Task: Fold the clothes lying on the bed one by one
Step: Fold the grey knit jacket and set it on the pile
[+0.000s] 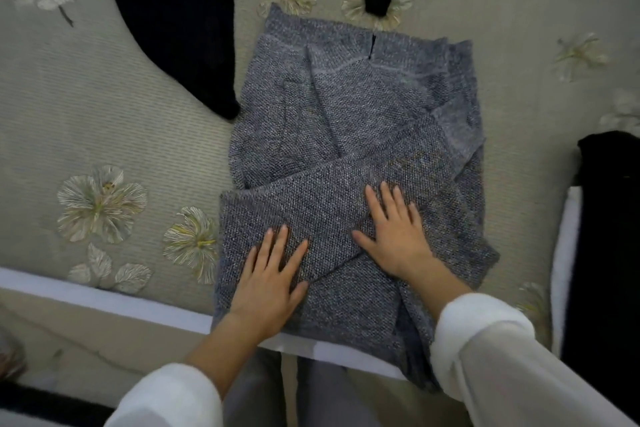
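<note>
I see the bed (104, 114) with its floral cover filling the view. The grey sweater (346, 114) lies mid-frame, its near hem over the bed's 6 o'clock edge. It runs from under both hands up toward 12. It's a speckled knit with sleeves folded diagonally across the body. There's a black garment (180, 28) at 11 o'clock and a dark pile (606, 236) at 3. My left hand (270, 281) lies flat, fingers spread, pressing the fold. My right hand (394, 236) at its 2 o'clock does the same.
</note>
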Available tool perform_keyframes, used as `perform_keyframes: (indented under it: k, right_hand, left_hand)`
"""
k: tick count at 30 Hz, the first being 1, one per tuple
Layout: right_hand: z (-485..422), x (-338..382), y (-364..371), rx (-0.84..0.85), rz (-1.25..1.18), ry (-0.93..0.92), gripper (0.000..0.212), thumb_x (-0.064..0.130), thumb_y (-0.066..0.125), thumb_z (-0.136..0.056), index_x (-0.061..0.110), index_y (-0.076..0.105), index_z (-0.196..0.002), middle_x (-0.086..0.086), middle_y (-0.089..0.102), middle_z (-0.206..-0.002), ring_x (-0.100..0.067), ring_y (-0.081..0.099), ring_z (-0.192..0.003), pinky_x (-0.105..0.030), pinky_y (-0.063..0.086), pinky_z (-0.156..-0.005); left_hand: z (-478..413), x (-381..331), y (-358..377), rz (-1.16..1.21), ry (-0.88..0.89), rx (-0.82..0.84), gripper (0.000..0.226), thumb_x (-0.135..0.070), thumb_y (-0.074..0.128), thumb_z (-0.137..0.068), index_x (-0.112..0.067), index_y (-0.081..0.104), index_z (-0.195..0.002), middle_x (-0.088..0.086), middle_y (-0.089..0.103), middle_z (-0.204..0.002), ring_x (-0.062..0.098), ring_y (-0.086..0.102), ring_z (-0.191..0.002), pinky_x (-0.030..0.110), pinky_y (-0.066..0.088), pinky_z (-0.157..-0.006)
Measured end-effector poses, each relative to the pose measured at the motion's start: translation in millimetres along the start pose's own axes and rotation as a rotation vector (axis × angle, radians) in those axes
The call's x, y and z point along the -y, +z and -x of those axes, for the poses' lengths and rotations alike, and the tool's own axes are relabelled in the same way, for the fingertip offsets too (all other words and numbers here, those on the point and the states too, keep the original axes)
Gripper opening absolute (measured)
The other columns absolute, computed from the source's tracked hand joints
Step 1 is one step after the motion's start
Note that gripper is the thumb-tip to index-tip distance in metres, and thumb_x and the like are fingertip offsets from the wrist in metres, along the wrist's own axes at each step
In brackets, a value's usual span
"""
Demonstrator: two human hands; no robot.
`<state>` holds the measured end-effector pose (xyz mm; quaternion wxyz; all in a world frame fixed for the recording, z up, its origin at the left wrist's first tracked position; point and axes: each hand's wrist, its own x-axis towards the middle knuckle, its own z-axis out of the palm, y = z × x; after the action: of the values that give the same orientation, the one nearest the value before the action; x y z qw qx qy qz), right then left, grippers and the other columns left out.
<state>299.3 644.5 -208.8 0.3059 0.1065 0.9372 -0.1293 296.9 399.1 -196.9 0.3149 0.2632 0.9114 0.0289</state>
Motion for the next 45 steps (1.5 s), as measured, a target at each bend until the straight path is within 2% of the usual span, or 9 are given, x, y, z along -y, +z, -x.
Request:
perform_keyframes:
  k: [8, 14, 18, 21, 28, 33, 37, 40, 45]
  right_hand:
    - [53, -9, -4, -0.254, -0.107, -0.089, 0.074, 0.054, 0.036, -0.095, 0.029, -0.002, -0.153, 0.005, -0.004, -0.162, -0.009, -0.016, -0.145, -0.033, -0.009, -0.116]
    - [128, -5, 59, 0.035, -0.056, -0.057, 0.1, 0.069, 0.047, -0.082, 0.049, -0.034, -0.137, 0.003, -0.046, -0.147, -0.028, -0.036, -0.138, -0.051, -0.008, -0.115]
    - [132, 10, 86, 0.086, -0.009, -0.029, 0.111, 0.054, 0.06, -0.083, 0.046, -0.036, -0.137, -0.006, -0.054, -0.139, -0.042, -0.036, -0.135, -0.059, -0.003, -0.113]
    - [119, 21, 88, 0.102, 0.121, 0.034, 0.114, 0.032, 0.061, -0.09, 0.035, -0.045, -0.133, -0.019, -0.055, -0.134, -0.051, -0.028, -0.136, -0.063, 0.004, -0.113]
    - [110, 27, 56, 0.184, 0.106, 0.051, 0.096, -0.011, 0.047, -0.087, 0.032, -0.008, -0.152, -0.021, -0.02, -0.157, -0.046, 0.005, -0.144, -0.052, 0.035, -0.108]
    - [118, 15, 4, 0.272, -0.047, 0.001, 0.082, -0.006, 0.047, -0.082, 0.033, 0.022, -0.151, -0.009, 0.019, -0.159, -0.035, 0.034, -0.137, -0.044, 0.038, -0.109]
    - [134, 15, -30, 0.381, -0.109, -0.065, 0.062, 0.003, 0.048, -0.084, 0.025, 0.043, -0.142, -0.009, 0.054, -0.133, -0.031, 0.051, -0.121, -0.041, 0.045, -0.099]
    - [147, 23, -48, 0.577, -0.175, -0.094, 0.037, 0.008, 0.048, -0.087, 0.019, 0.059, -0.121, -0.011, 0.061, -0.119, -0.03, 0.057, -0.107, -0.039, 0.048, -0.089]
    - [159, 33, -59, 0.893, -0.041, -0.095, 0.041, 0.006, 0.056, -0.081, 0.017, 0.061, -0.121, -0.012, 0.059, -0.119, -0.026, 0.054, -0.096, -0.033, 0.043, -0.077]
  left_hand:
    - [19, -5, -9, 0.072, 0.158, -0.14, 0.068, -0.049, 0.03, -0.095, -0.032, -0.006, -0.151, 0.003, -0.02, -0.157, 0.022, -0.019, -0.145, 0.037, -0.011, -0.118]
    - [51, 8, 5, -0.116, 0.374, -0.027, 0.083, -0.051, 0.053, -0.078, -0.022, 0.025, -0.151, 0.014, 0.015, -0.158, 0.038, 0.015, -0.144, 0.049, 0.013, -0.114]
    - [43, 12, 23, -0.263, 0.284, 0.1, 0.1, -0.026, 0.051, -0.085, -0.03, -0.032, -0.142, 0.011, -0.036, -0.151, 0.039, -0.036, -0.135, 0.053, -0.018, -0.111]
    - [33, 5, 29, -0.371, 0.219, 0.166, 0.102, -0.015, 0.051, -0.092, -0.025, -0.041, -0.135, 0.014, -0.047, -0.142, 0.042, -0.038, -0.131, 0.065, -0.004, -0.109]
    - [26, -19, 7, -0.488, 0.207, 0.233, 0.063, -0.01, 0.032, -0.101, -0.014, -0.005, -0.151, 0.024, -0.013, -0.157, 0.049, 0.002, -0.142, 0.065, 0.028, -0.104]
    - [17, -24, -48, -0.312, 0.234, 0.29, 0.048, -0.001, 0.046, -0.09, -0.016, 0.034, -0.134, 0.013, 0.046, -0.138, 0.036, 0.053, -0.116, 0.046, 0.048, -0.083]
    - [24, -22, -87, -0.191, 0.323, 0.473, 0.045, -0.012, 0.05, -0.086, -0.021, 0.045, -0.131, 0.011, 0.059, -0.119, 0.032, 0.056, -0.109, 0.039, 0.045, -0.084]
    - [40, -23, -95, -0.098, 0.356, 0.671, 0.04, -0.013, 0.048, -0.086, -0.019, 0.053, -0.125, 0.01, 0.058, -0.122, 0.03, 0.054, -0.111, 0.037, 0.044, -0.089]
    - [62, -30, -92, -0.022, 0.297, 0.994, 0.049, -0.01, 0.046, -0.082, -0.022, 0.052, -0.129, 0.01, 0.057, -0.126, 0.027, 0.054, -0.111, 0.036, 0.043, -0.09]
